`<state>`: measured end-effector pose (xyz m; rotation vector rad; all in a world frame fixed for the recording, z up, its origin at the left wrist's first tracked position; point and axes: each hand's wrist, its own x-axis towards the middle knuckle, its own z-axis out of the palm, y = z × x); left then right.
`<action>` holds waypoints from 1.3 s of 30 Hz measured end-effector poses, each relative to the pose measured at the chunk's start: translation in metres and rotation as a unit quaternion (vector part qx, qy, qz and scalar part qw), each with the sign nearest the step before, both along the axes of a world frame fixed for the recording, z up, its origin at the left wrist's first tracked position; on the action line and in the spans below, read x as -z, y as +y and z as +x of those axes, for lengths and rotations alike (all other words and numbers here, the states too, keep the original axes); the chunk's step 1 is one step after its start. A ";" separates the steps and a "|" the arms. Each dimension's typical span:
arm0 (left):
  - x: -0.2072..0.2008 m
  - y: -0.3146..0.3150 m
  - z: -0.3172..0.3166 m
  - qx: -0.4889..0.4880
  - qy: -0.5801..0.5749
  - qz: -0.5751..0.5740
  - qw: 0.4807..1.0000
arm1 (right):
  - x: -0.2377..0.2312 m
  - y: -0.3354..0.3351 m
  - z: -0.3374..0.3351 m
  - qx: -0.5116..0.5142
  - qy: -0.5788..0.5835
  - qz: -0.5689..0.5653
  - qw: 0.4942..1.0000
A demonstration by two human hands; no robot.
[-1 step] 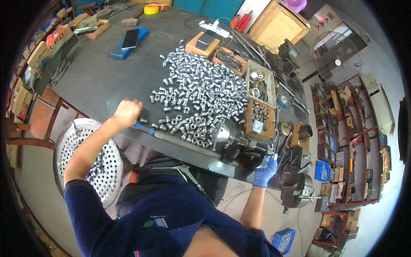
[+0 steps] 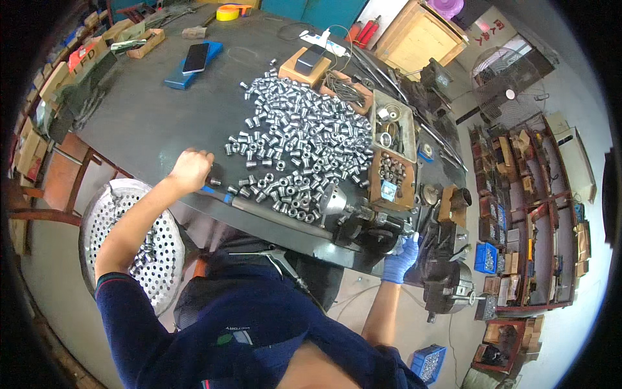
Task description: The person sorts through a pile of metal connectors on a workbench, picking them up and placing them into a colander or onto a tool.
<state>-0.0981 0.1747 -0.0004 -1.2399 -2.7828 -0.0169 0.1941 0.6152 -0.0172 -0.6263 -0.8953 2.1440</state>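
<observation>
My bare left hand (image 2: 192,170) is closed, its fingers curled in, at the table's near edge. Whatever it may hold is hidden. Just right of it lies one small flanged metal sleeve (image 2: 215,181), apart from the big pile of shiny metal sleeves (image 2: 304,129). In a blue glove, my right hand (image 2: 402,258) is closed at the right end of a small bench machine (image 2: 376,236). Its grip is partly hidden, and a pale tip shows by the fingers. The machine's silver chuck (image 2: 333,200) faces the pile.
A perforated round metal stool (image 2: 103,227) at left carries several sleeves. Wooden boxes of small parts (image 2: 392,175) and a grey tray (image 2: 405,133) stand behind the machine. A vise (image 2: 447,285) is right of my gloved hand. A phone (image 2: 195,58) lies on a blue case.
</observation>
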 end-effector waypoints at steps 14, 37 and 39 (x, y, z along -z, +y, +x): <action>-0.059 0.106 0.076 0.046 -0.547 0.498 0.671 | 0.022 0.023 0.013 -0.124 0.085 -0.006 0.989; -0.065 0.153 0.084 0.044 -0.642 0.470 0.604 | 0.020 0.016 -0.008 0.010 -0.032 0.037 0.999; -0.067 0.154 0.085 0.036 -0.651 0.462 0.601 | 0.000 0.000 -0.023 0.029 -0.031 0.013 0.999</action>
